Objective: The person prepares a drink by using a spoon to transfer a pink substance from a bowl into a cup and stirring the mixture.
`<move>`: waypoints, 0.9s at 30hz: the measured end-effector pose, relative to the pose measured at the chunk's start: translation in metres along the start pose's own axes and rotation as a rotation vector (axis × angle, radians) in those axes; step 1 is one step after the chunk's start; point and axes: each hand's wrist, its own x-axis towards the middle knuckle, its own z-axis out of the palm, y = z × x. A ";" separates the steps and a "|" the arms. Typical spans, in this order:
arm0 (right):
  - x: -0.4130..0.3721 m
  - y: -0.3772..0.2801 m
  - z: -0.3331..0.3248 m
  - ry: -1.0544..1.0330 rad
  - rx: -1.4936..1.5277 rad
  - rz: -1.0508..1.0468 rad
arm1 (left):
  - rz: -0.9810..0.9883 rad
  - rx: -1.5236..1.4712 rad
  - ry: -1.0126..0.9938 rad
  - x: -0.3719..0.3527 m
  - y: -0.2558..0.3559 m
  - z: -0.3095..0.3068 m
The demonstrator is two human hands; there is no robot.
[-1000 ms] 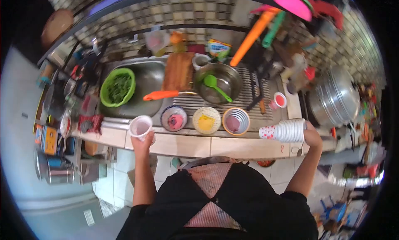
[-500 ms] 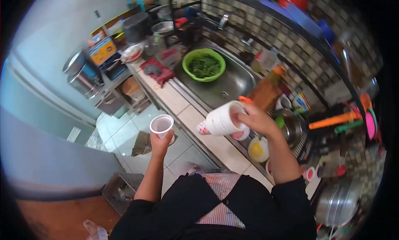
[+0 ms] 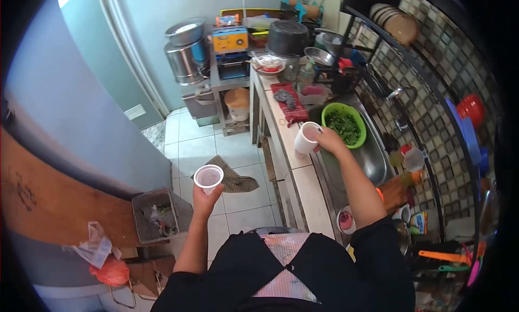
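Observation:
My left hand [image 3: 204, 199] is wrapped round a plastic cup [image 3: 208, 177], its open top facing up, over the floor. In my right hand [image 3: 331, 141] is a stack of white cups [image 3: 307, 138], gripped at its rim end above the tiled counter edge [image 3: 309, 190]. Red marks show on the lower end of the stack. Just beyond my right hand, a green basin [image 3: 361, 135] of leafy greens [image 3: 343, 125] sits in the metal sink [image 3: 373, 160].
A red cloth [image 3: 296, 115] lies on the counter near a dark pot [image 3: 286, 38]. A rag [image 3: 238, 182] is on the floor. At the left stands a grey bin [image 3: 141, 215] with scraps. Orange-handled utensils [image 3: 440, 256] are at the right.
The view has turned toward the left. My right hand has moved the cup stack along the counter, from near the sink's lower end to beside the green basin. My left hand still holds its cup.

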 end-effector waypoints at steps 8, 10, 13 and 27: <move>0.005 0.014 -0.002 -0.039 0.085 0.031 | -0.143 -0.009 0.092 -0.036 -0.024 -0.008; -0.017 0.000 -0.001 0.167 0.019 0.043 | -0.108 0.020 0.006 -0.036 -0.024 0.001; -0.030 0.016 -0.004 0.380 -0.070 -0.084 | -0.084 0.055 -0.081 -0.035 -0.013 0.018; -0.283 -0.019 -0.070 0.450 0.828 -0.329 | -0.110 0.035 -0.731 -0.052 -0.003 0.138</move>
